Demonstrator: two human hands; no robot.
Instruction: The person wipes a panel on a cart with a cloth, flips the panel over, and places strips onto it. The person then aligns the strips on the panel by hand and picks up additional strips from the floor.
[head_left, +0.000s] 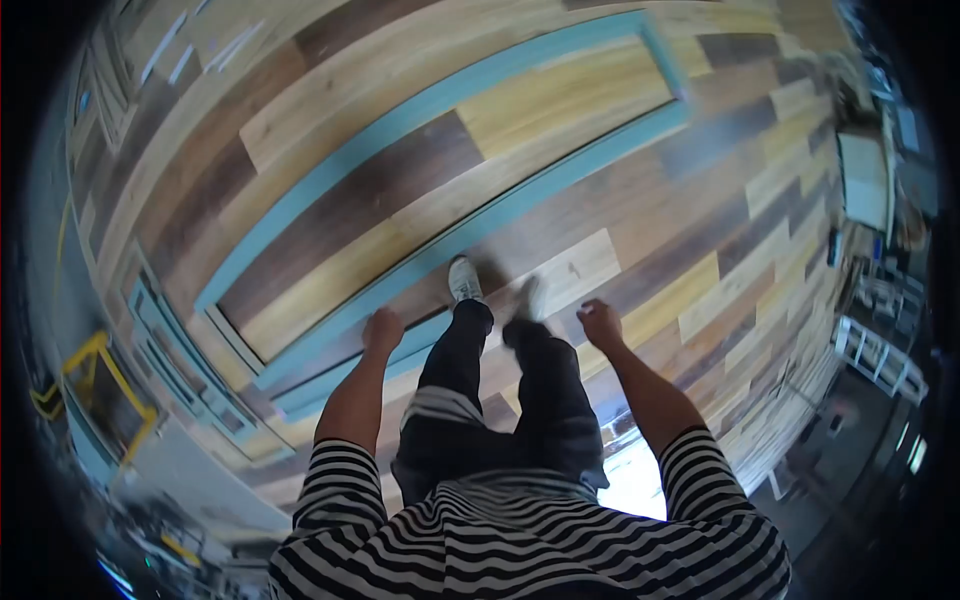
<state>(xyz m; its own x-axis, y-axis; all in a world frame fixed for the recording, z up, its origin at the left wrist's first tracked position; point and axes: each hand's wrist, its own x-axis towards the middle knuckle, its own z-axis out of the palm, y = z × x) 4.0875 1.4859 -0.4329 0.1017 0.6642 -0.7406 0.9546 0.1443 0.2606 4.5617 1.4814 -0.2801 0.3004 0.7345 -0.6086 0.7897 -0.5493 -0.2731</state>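
My left hand (pixel 383 330) hangs at my left side, slightly blurred, its fingers curled in and nothing showing in it. On the other side my right hand (pixel 600 322) is loosely closed and also appears to hold nothing. Neither hand touches anything. Below them are my dark trousers and pale shoes; the left shoe (pixel 464 280) is beside a long teal frame (pixel 345 165) that lies flat on the floor. The right shoe (pixel 528 298) is smeared by motion.
The plank floor (pixel 560 245) is patterned in brown, tan and yellow. A smaller teal frame (pixel 180 350) lies at the left, near a yellow-edged stand (pixel 125 400). A white rack (pixel 880 358) and a pale board (pixel 865 180) stand at the right. Bright light shows behind my right leg.
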